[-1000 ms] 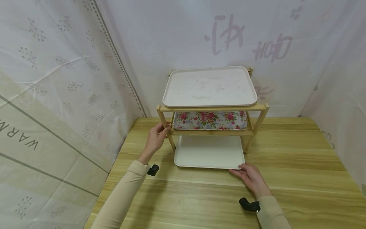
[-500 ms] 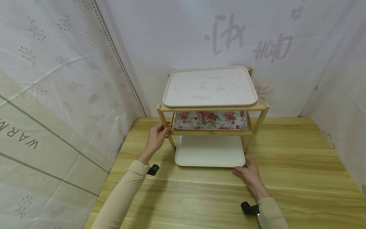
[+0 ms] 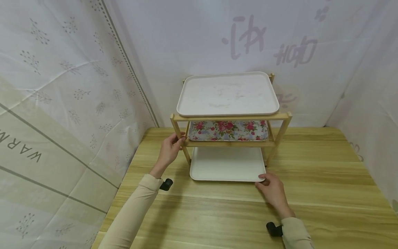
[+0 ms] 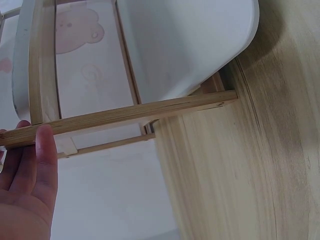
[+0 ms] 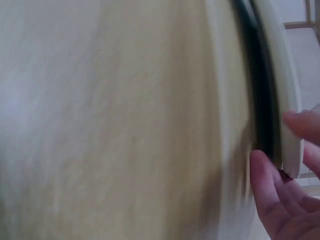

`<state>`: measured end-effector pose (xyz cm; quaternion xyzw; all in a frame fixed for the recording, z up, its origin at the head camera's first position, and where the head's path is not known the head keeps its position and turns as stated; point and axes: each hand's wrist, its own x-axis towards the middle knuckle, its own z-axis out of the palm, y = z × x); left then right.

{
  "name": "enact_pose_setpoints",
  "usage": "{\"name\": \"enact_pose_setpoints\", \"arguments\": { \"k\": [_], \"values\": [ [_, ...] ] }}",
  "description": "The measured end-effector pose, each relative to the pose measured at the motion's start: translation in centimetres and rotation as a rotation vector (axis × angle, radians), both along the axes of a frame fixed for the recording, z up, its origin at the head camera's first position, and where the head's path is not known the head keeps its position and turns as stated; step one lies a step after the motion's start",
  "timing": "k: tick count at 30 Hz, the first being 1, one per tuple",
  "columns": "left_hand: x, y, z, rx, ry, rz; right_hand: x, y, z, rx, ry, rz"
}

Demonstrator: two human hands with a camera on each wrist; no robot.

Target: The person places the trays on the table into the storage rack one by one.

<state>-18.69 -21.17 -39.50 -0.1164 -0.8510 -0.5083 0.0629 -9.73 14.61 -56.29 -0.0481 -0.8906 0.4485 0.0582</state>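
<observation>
A three-level wooden rack (image 3: pixel 281 133) stands on the table. My left hand (image 3: pixel 169 150) holds its front left post at the middle level; in the left wrist view the fingers (image 4: pixel 46 160) wrap the wooden bar. On the lowest level lies a plain white tray (image 3: pixel 227 165), its front part sticking out past the rack. My right hand (image 3: pixel 273 190) pinches this tray's front right corner. In the right wrist view one finger (image 5: pixel 302 124) lies over the rim and another digit is below it, beside a dark gap under the tray.
A flower-patterned tray (image 3: pixel 228 130) sits on the middle level, and a white tray with faint smudges (image 3: pixel 228 95) covers the top. The wood-grain table (image 3: pixel 211 218) runs in front of the rack. Printed cloth (image 3: pixel 199 41) hangs close behind and at both sides.
The bottom tray has slid slightly back towards the rack. My right hand has shifted its fingers at the corner, one now over the rim. The left hand stays on the post.
</observation>
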Motion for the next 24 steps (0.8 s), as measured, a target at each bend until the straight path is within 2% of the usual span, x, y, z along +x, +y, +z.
{"name": "enact_pose_setpoints", "arguments": {
  "k": [4,13,24],
  "values": [
    [0.0,0.0,0.0,0.01,-0.008,0.006,0.1,-0.2,0.0,0.068,0.03,-0.01],
    [0.0,0.0,0.0,0.01,-0.005,0.013,0.0,-0.7,0.4,0.138,0.016,-0.058],
    [-0.1,0.0,-0.1,0.013,-0.008,0.015,-1.6,-1.1,0.4,0.177,0.043,-0.099]
  ]
}}
